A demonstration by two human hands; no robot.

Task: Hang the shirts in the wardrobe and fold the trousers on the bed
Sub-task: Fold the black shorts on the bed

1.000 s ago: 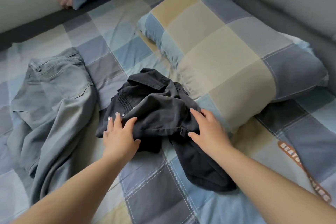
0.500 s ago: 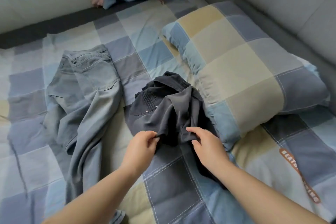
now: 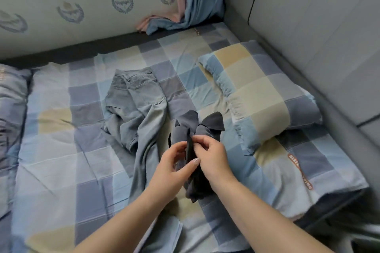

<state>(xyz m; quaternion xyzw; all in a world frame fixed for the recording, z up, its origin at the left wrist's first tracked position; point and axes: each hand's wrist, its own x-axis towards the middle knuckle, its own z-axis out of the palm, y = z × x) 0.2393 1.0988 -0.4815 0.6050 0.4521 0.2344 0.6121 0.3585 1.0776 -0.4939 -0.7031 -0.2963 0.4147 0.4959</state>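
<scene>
**Head view: dark trousers lifted for folding**

Both hands meet above the bed (image 3: 61, 150). The left hand (image 3: 174, 167) and right hand (image 3: 211, 158) each pinch the bunched dark trousers (image 3: 197, 127), held clear of the sheet. The grey jeans (image 3: 135, 104) lie crumpled and unfolded just beside them. No folding appears done yet. Open sheet lies left; the pillow (image 3: 259, 92) crowds the right.

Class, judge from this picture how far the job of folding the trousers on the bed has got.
Done: no folded trousers show anywhere. In hand: the left hand and right hand both grip the dark trousers, bunched up and lifted off the checked bed sheet. Left: folding those, then the grey jeans, which lie rumpled beside them. No shirts or wardrobe are in view.
</scene>
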